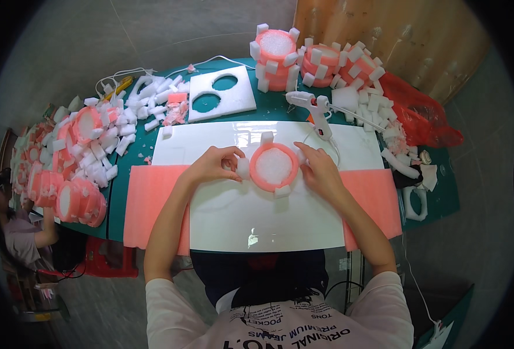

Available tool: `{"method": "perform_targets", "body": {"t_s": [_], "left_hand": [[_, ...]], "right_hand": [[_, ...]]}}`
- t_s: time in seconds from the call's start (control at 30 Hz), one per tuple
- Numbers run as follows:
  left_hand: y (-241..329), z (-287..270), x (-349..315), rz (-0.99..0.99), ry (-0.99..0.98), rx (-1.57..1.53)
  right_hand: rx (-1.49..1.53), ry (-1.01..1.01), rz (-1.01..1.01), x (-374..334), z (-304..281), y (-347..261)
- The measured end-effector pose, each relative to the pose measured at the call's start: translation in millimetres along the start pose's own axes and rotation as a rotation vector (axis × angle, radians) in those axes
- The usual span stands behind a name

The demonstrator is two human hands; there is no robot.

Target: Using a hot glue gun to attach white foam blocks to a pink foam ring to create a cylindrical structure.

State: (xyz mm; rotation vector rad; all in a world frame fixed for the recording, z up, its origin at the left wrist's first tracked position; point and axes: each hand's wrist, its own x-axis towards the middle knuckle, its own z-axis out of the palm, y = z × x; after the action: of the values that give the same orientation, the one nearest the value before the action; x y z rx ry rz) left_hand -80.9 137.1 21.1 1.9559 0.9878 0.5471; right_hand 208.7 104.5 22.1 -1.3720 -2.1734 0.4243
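A round pink foam ring with a white foam centre (273, 167) lies on the white glossy board (228, 224) in front of me. Small white foam blocks stick out around its rim, one at the top (267, 138) and another at the bottom (282, 191). At the ring's left side, my left hand (217, 164) pinches a white foam block (243, 168) between thumb and fingers. My right hand (320, 170) has thumb and forefinger around another white block (302, 156) on the ring's right side, partly hidden by the fingers.
Beyond the board lie a white glue gun (315, 110) and a white foam sheet with two round holes (242, 93). Pink-and-white foam rings (277, 52) are stacked at the back. Foam pieces (97, 151) heap up at left, where another person (27, 232) sits. A red bag (420, 110) lies right.
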Motion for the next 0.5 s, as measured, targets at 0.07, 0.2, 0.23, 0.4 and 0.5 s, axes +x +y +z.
{"method": "perform_targets", "body": {"t_s": [0.07, 0.2, 0.23, 0.4, 0.5], "left_hand": [[0.9, 0.8, -0.4, 0.002, 0.006, -0.003], [4.3, 1.8, -0.7, -0.006, 0.01, 0.024], [4.1, 1.9, -0.5, -0.005, 0.01, 0.023], [0.4, 3.3, 1.2, -0.019, 0.014, -0.011], [-2.9, 4.2, 1.3, -0.024, 0.027, -0.019]], "right_hand": [[0.011, -0.008, 0.018, 0.1, -1.1, -1.5], [0.023, -0.025, 0.07, -0.5, -2.9, -5.3], [0.021, -0.026, 0.068, -0.4, -2.2, -4.6], [0.077, -0.045, 0.111, -0.9, -1.4, -2.5], [0.059, -0.047, 0.089, -1.3, -0.9, -1.0]]}}
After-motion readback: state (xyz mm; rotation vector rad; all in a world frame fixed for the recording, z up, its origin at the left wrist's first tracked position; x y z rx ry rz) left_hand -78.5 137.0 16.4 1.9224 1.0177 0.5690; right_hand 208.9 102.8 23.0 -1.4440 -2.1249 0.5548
